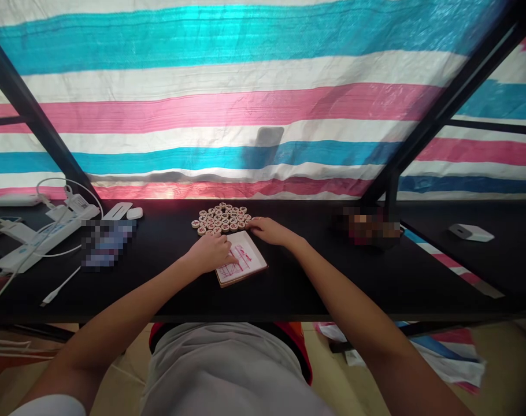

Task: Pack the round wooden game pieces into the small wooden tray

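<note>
A cluster of round xiangqi pieces (223, 217) with printed characters lies in a tight group on the black table. Just in front of them sits a small, shallow square box (249, 258), turned at an angle, with pinkish-red print on its white top. My left hand (208, 252) reaches over the box's left side, thumb apart from the fingers and fingertips by the nearest pieces. At the cluster's right edge, the fingers of my right hand (270, 230) are stretched out and touch or nearly touch the outer pieces. Neither hand visibly holds anything.
A white power strip (50, 231) with plugs and cables occupies the table's left side, beside a blurred-out item (109, 245). Another blurred item (367, 226) lies to the right, near a white charger (471, 232). Striped plastic sheeting (228, 110) hangs behind the table.
</note>
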Available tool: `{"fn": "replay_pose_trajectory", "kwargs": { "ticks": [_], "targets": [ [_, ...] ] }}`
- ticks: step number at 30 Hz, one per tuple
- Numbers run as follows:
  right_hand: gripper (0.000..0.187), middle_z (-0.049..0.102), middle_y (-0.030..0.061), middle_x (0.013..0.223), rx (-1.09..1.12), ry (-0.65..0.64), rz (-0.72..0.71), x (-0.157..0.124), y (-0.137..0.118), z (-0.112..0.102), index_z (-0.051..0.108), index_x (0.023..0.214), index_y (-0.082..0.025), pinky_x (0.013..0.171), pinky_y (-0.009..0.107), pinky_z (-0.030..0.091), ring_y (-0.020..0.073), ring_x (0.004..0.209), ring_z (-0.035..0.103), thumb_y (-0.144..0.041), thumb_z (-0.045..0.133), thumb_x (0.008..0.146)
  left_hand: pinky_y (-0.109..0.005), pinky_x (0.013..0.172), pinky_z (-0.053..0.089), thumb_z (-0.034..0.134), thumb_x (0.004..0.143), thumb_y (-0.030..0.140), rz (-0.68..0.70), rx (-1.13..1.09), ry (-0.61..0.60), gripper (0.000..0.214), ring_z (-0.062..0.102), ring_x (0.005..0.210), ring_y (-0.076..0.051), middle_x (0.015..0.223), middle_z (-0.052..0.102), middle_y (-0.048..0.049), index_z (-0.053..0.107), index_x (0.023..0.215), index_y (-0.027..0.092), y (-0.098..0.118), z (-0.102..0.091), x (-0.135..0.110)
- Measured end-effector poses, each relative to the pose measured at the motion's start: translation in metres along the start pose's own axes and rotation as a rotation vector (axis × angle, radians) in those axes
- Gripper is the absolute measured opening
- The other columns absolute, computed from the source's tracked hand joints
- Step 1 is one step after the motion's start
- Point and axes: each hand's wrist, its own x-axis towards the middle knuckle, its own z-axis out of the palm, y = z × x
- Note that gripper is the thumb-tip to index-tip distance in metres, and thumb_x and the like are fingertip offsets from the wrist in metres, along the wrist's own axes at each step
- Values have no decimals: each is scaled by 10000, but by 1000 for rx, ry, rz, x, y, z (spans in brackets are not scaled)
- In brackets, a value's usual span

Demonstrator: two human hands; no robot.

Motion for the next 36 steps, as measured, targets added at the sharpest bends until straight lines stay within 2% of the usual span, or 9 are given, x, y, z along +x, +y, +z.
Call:
{"fn": "replay_pose_trajectory", "kwargs": {
  "ticks": [8, 17, 22, 25, 32, 36],
  "targets": [
    [313, 647, 81, 1059, 0, 1, 1, 0, 2, 1, 664, 1060, -175, 912, 293, 426, 175, 976, 598, -75, 458, 846, -297, 716, 419, 532, 855, 527, -37, -51, -72, 446, 639, 856, -235, 895, 682, -117, 671, 868, 104, -2, -6, 3],
    [309, 649, 78, 1056, -1, -1, -4, 0, 3, 0, 663, 1066, -178, 924, 293, 421, 173, 983, 597, -83, 460, 852, -249, 656, 395, 532, 883, 423, -55, -275, -131, 290, 629, 828, -181, 910, 681, -42, 668, 835, 172, -7, -7, 4],
    [316, 648, 81, 1054, -4, -6, -12, 0, 2, 0, 661, 1069, -168, 918, 289, 424, 172, 976, 598, -79, 452, 849, -300, 741, 403, 494, 881, 513, -56, -102, -70, 445, 601, 907, -240, 949, 656, -127, 655, 934, 102, 0, -5, 0],
    [314, 647, 82, 1051, -10, -8, -17, 0, 1, 0, 659, 1070, -162, 918, 289, 423, 174, 981, 593, -80, 450, 850, -330, 753, 399, 446, 871, 587, -29, -24, -46, 548, 595, 901, -264, 914, 661, -152, 662, 919, 86, 3, -5, -1],
    [304, 649, 78, 1042, -12, -4, -10, 0, 1, 0, 659, 1066, -166, 914, 281, 424, 165, 963, 598, -84, 457, 855, -329, 742, 395, 449, 861, 606, -25, -82, -43, 558, 610, 880, -262, 894, 675, -134, 663, 876, 91, -1, -4, 0],
    [301, 650, 75, 1050, 1, -1, -8, 1, 2, 1, 661, 1063, -173, 917, 280, 423, 167, 979, 598, -85, 461, 856, -330, 742, 394, 382, 887, 611, -16, -134, -60, 576, 625, 856, -249, 899, 678, -126, 656, 853, 105, -2, -3, 1]
  ]
}}
